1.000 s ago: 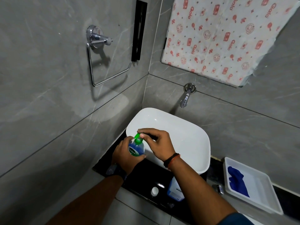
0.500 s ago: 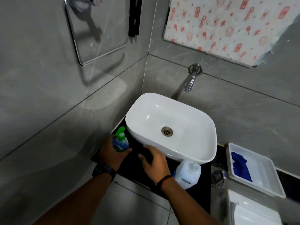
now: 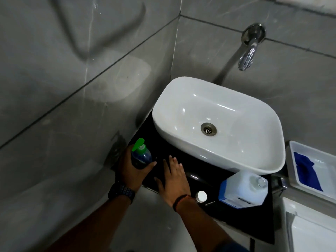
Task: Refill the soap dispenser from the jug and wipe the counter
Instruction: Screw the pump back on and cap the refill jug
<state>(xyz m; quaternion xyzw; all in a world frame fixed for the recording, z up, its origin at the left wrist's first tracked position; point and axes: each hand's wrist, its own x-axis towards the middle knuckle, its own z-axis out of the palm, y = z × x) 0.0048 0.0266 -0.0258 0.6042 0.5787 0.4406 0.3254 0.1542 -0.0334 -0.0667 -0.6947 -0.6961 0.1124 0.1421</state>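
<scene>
My left hand (image 3: 131, 170) is wrapped around the soap dispenser (image 3: 141, 155), a blue bottle with a green pump top, standing upright at the left end of the black counter (image 3: 245, 222). My right hand (image 3: 173, 179) lies flat on the counter beside it, fingers spread, holding nothing. The white jug (image 3: 243, 190) with a blue label stands in front of the sink, its neck uncapped. Its white cap (image 3: 201, 196) lies on the counter between my right wrist and the jug. A blue cloth (image 3: 307, 171) rests in a white tray (image 3: 294, 155) at the right.
A white basin (image 3: 181, 99) with a metal drain fills the back of the counter. A chrome tap (image 3: 248, 55) juts from the grey tiled wall above it. Grey wall closes the left side. A white fixture (image 3: 312, 231) sits at the lower right.
My right hand left the pump top and dropped flat onto the counter. My left hand lowered the dispenser to the counter's left end. The camera tilted downward.
</scene>
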